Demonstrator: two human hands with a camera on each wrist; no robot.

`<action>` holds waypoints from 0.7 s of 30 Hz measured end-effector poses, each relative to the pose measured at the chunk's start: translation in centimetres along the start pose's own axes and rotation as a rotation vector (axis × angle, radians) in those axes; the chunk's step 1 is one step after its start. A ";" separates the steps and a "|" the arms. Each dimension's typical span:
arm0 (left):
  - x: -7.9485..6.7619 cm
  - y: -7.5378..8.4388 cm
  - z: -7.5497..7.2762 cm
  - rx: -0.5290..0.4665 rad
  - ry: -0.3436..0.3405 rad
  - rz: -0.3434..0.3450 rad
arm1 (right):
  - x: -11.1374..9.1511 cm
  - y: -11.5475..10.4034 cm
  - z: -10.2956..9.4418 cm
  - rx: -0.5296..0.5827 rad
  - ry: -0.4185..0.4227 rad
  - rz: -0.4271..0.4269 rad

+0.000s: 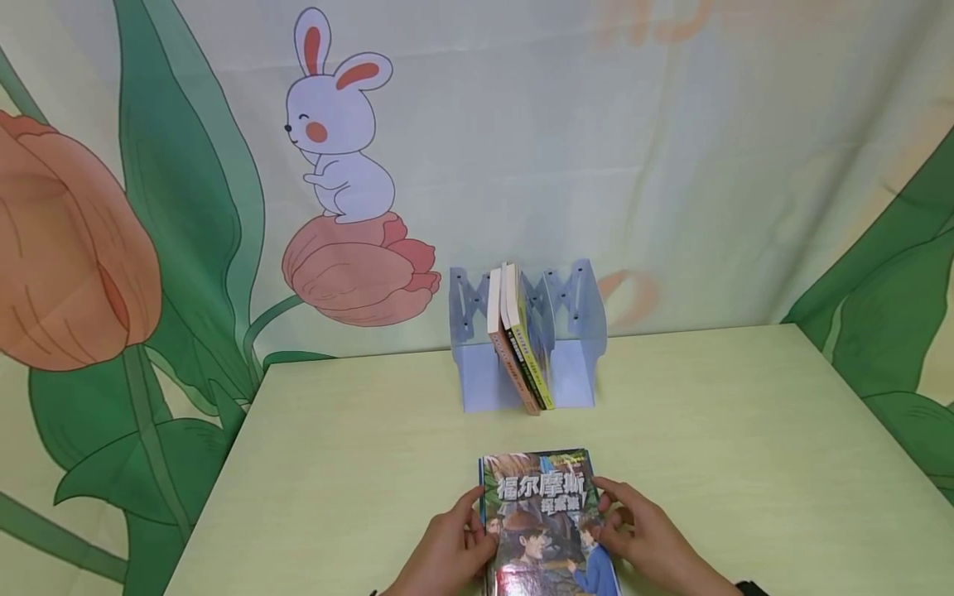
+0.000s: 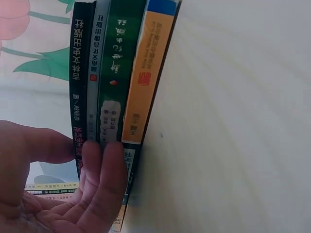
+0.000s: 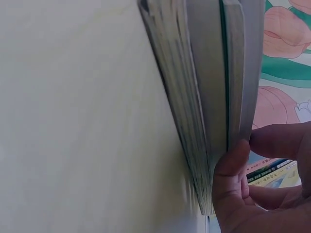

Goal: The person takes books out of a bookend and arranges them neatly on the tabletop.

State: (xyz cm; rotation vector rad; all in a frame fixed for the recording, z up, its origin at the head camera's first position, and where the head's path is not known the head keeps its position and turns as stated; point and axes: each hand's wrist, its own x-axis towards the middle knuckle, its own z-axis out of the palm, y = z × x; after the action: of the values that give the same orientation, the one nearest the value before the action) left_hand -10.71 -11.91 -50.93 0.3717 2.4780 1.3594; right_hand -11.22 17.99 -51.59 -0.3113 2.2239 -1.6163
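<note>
A stack of several books (image 1: 547, 530) lies flat at the table's near edge, a glossy comic-style cover with large Chinese characters on top. My left hand (image 1: 450, 542) holds its left side, with fingertips on the spines; the left wrist view shows dark green, grey, green and orange spines (image 2: 138, 73). On the other side, my right hand (image 1: 644, 534) holds the stack by its page edges (image 3: 182, 97), fingers bent against them and near the top cover's edge. The lower part of the stack runs out of the head view.
Behind the stack stands a light blue metal bookend rack (image 1: 574, 372). Several thin books (image 1: 517, 348) lean to one side inside it. The pale yellow-green table (image 1: 335, 463) meets a cloth backdrop (image 1: 522, 149) printed with a rabbit and tulips.
</note>
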 end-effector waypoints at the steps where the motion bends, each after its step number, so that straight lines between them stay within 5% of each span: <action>1: 0.0 0.0 0.0 0.000 0.003 0.005 | 0.0 0.0 0.0 -0.001 0.002 0.004; 12: 0.0 -0.2 0.0 0.011 0.004 -0.033 | 0.1 0.4 0.0 -0.011 0.012 0.011; 21: -0.3 -0.1 -0.5 0.038 0.050 -0.037 | -0.4 -0.4 0.3 -0.157 0.059 -0.046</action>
State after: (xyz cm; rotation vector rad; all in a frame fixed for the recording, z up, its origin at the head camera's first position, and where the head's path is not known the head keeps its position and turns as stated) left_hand -10.57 -12.42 -50.70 0.3019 2.5415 1.3240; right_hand -10.77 17.78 -51.21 -0.3644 2.4109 -1.4944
